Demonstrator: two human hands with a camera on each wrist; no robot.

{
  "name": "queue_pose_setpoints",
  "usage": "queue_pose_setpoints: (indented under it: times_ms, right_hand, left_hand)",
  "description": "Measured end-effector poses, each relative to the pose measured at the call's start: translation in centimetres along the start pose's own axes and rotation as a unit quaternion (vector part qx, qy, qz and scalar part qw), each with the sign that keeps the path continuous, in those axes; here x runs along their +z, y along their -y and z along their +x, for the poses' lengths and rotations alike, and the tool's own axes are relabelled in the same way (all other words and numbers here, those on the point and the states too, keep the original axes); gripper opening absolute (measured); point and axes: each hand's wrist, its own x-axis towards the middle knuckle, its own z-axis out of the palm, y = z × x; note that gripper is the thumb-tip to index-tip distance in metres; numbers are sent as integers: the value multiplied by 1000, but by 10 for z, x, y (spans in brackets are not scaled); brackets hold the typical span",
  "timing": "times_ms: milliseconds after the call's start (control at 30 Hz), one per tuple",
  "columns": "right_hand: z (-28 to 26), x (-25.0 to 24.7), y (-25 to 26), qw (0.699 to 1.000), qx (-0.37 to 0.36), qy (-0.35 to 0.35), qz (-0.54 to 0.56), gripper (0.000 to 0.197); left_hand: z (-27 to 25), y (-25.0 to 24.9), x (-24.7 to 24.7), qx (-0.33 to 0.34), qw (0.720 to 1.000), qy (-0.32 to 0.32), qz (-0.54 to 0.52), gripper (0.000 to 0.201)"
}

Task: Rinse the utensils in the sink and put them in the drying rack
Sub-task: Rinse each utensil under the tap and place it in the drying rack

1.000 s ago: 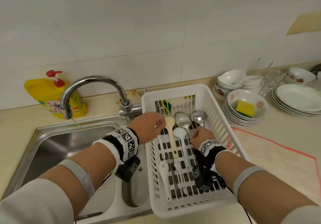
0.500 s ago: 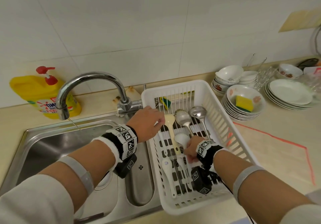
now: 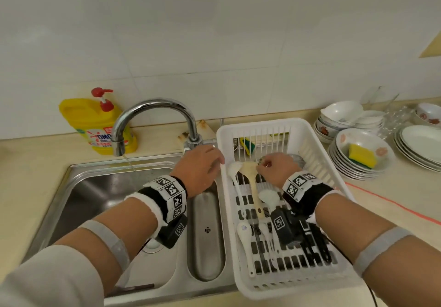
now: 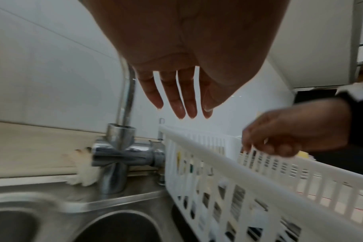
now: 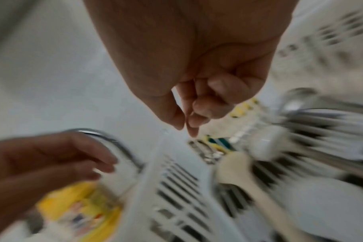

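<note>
The left hand (image 3: 200,166) hung with fingers (image 4: 172,96) straight and empty, tips above the rack (image 3: 262,125) rim. The right hand (image 3: 274,167) had its fingertips (image 5: 197,121) pinched, nothing seen between them; spoons (image 3: 248,173) lay in the rack just beneath.

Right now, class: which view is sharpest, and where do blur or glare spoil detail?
Head view: sharpest, glare on the tap. Left wrist view: fingers crisp, drying rack slightly smeared. Right wrist view: motion blur streaks rack and cream spoon; right hand clearest.
</note>
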Motion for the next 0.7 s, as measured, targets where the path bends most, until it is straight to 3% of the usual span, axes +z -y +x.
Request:
queue_pose_setpoints:
  times_ms: [133, 333, 500, 700]
  right_hand:
    - [2, -2, 80, 979, -200, 5, 45, 17]
    - [-11, 68, 182, 917, -367, 150, -51, 16]
    - [-20, 172, 235, 840, -410, 279, -219, 16]
    - [2, 309, 249, 807, -344, 377, -297, 9]
  left_hand:
    - [-44, 33, -18, -95, 995, -33, -29, 17]
    - [-145, 95, -37, -252, 967, 17, 20, 16]
    - [-220, 152, -41, -347, 934, 80, 31, 16]
    - [-266, 213, -45, -315, 939, 137, 12, 20]
